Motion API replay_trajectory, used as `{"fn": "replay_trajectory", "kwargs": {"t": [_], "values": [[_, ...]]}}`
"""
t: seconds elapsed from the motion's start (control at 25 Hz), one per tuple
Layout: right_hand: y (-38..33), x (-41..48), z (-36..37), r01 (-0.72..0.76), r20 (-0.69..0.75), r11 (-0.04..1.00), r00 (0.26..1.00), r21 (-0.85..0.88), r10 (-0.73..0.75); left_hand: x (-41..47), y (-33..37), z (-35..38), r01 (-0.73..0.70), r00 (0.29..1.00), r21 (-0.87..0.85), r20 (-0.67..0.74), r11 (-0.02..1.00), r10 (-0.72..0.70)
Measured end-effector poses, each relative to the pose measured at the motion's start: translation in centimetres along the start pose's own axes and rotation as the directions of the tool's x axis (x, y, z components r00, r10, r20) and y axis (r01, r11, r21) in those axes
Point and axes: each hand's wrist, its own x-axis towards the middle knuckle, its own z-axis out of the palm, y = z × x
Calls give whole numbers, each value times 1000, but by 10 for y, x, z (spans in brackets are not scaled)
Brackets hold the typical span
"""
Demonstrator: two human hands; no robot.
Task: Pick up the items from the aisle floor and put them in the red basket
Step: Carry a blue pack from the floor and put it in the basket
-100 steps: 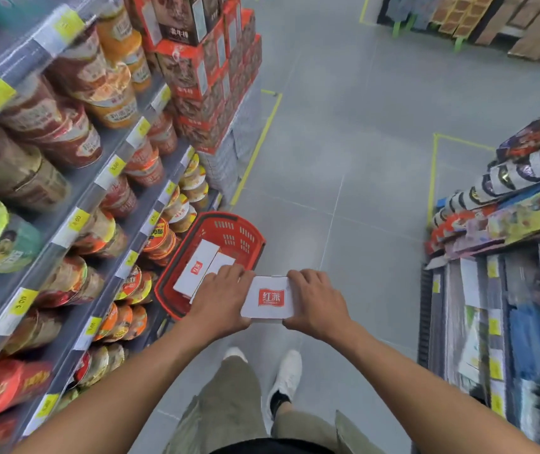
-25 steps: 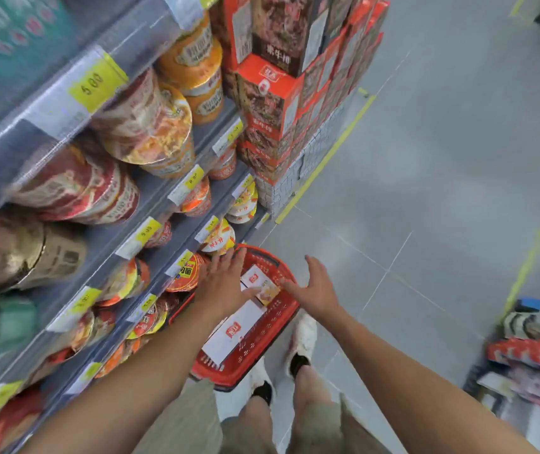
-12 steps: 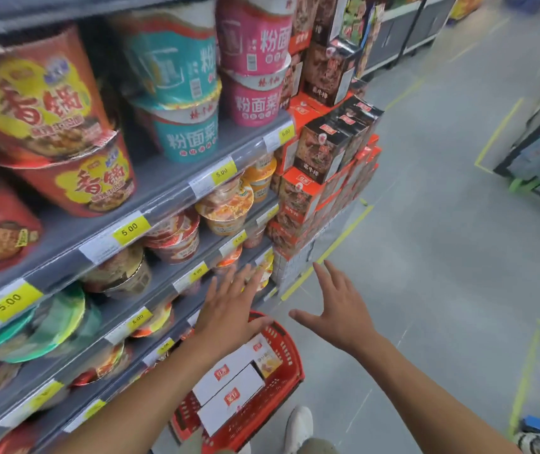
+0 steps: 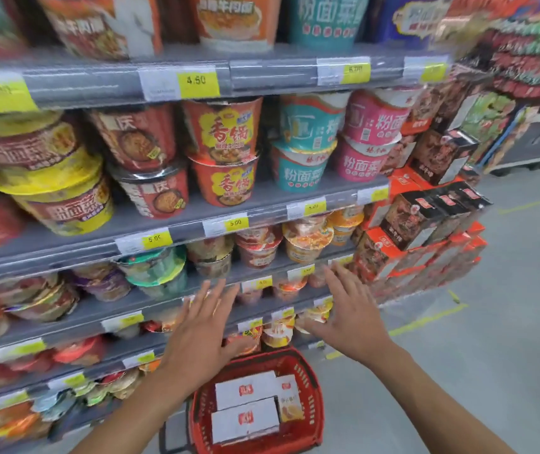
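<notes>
The red basket [image 4: 311, 381] stands on the grey aisle floor at the bottom middle, against the shelf foot. Inside it lie two white boxes with red logos [image 4: 245, 421] and a smaller box with a yellow picture [image 4: 289, 403] on their right. My left hand [image 4: 198, 335] hovers above the basket's far left corner, fingers spread, holding nothing. Off to the right, my right hand [image 4: 352, 317] is likewise spread and empty, above the basket's far right side.
Grey shelves [image 4: 170, 229] full of instant noodle cups fill the left and centre. A stack of orange and dark boxes [image 4: 425, 231] stands at the shelf end on the right. Grey floor with yellow tape lines [image 4: 425, 322] spreads to the right.
The white box I held four seconds ago now lies in the basket. Both hands have let go and risen, and the view has lifted from the floor toward the shelves.
</notes>
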Motion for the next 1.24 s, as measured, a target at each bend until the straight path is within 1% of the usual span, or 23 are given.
{"fn": "replay_trajectory", "kwargs": {"t": [0.12,0.2,0.32,0.48,0.6,0.68,0.76,0.88,0.92,1.04,1.24], "values": [[-20,-5,7,152,47,988,987,-23,-151,-50,0,-2,186,981,10,-63,982,-185],[-37,-10,11,225,90,974,970,2,-224,-80,1,-3,271,957,6,-107,962,-269],[-68,-22,22,339,145,940,929,29,-339,-123,-5,-8,367,922,0,-134,930,-364],[-128,-33,37,486,184,870,851,78,-492,-185,-21,-20,519,837,-11,-193,855,-511],[-191,-48,54,595,220,791,761,139,-611,-245,-35,-32,628,742,-30,-281,778,-609],[-236,-62,66,654,247,737,697,167,-674,-288,-46,-38,698,674,-53,-287,714,-681],[-292,-81,84,713,256,673,625,199,-738,-343,-63,-45,778,577,-83,-296,622,-761],[-377,-122,119,782,262,576,519,238,-813,-434,-92,-56,876,440,-60,-310,479,-843],[-406,-140,131,800,271,543,480,255,-834,-466,-102,-61,899,400,-52,-311,436,-862],[-482,-193,163,837,292,469,391,281,-873,-553,-127,-73,947,289,-45,-318,318,-903],[-596,-287,211,876,316,366,268,313,-910,-682,-167,-81,983,141,-66,-341,174,-929]]}}
